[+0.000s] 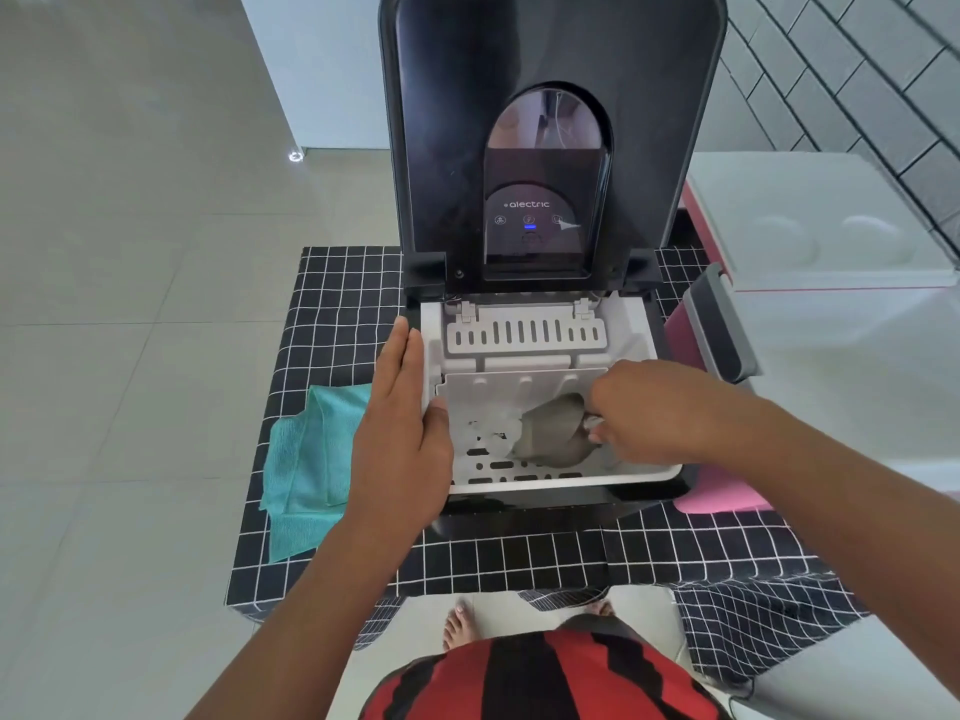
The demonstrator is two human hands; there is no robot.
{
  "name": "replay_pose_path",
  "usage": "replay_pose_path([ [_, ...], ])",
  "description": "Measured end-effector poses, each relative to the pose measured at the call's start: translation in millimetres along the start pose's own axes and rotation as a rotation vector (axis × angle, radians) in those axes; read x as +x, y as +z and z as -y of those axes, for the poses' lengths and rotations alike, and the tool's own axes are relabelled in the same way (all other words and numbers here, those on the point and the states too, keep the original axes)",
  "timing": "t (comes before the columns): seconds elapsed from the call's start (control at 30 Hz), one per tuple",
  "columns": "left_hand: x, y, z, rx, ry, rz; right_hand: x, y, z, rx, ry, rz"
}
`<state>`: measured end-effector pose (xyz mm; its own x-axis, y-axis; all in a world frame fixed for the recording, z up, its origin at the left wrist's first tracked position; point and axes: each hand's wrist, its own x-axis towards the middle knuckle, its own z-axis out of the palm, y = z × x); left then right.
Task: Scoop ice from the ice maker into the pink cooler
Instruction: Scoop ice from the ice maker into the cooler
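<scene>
**Scoop down in the basket, cooler waiting at the right**

Head view: the ice maker [545, 252], glossy black with its lid swung upright, stands in the middle of a table [519, 558] draped in a black cloth with a white grid. Inside it sits a white plastic basket [519, 475] with slotted holes along its floor. The right hand [639, 407] is clenched around the handle of a translucent grey scoop [553, 428], whose rounded bowl lies low in the basket, touching a small clump of clear ice [501, 433] near the basket's centre. The left hand [400, 413] lies flat and released, fingers straight, pressed against the machine's left rim with the thumb hooked over the basket's edge. The pink cooler [722, 496] stands at the table's right edge, just beside the ice maker, its white lid [815, 226] tipped back and a grey handle [722, 330] showing. A folded teal cloth [306, 459], soft and nubbly, lies at the left edge.

Little ice is visible, so the scoop may well come up near empty. The pieces look wet and slippery; a tilted scoop carried over the machine's right rim could drop them onto the cloth rather than into the cooler. The loose basket could also lift with the scoop if the left hand eases off.
</scene>
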<state>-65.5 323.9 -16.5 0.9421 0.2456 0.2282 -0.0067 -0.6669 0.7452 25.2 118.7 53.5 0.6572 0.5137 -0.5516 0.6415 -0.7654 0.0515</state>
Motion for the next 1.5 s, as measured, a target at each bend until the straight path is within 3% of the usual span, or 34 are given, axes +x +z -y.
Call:
replay_pose_path([
  [0.2,0.2,0.0,-1.1,-0.012,-0.002,0.003,21.1,24.5,19.7,0.24,0.003,0.005],
  [0.4,0.3,1.2,-0.2,-0.036,-0.001,-0.01,30.3,33.3,20.8,0.314,0.039,-0.003],
  [0.57,0.6,0.7,0.0,-0.025,0.0,-0.022,29.7,32.8,21.6,0.253,0.028,-0.126],
  [0.77,0.9,1.9,0.9,-0.04,-0.007,-0.033,33.3,35.8,20.6,0.262,0.026,-0.156],
  [1.1,-0.5,0.8,0.1,-0.142,-0.051,-0.058,21.2,22.0,4.7,0.252,0.011,-0.425],
  [1.27,-2.8,1.0,-1.4,-0.174,-0.08,-0.093,5.2,6.0,-13.4,0.465,-0.03,-0.448],
  [1.5,-2.9,-0.9,-3.0,-0.1,-0.078,-0.099,-1.9,-0.5,-22.8,0.538,-0.094,-0.486],
])
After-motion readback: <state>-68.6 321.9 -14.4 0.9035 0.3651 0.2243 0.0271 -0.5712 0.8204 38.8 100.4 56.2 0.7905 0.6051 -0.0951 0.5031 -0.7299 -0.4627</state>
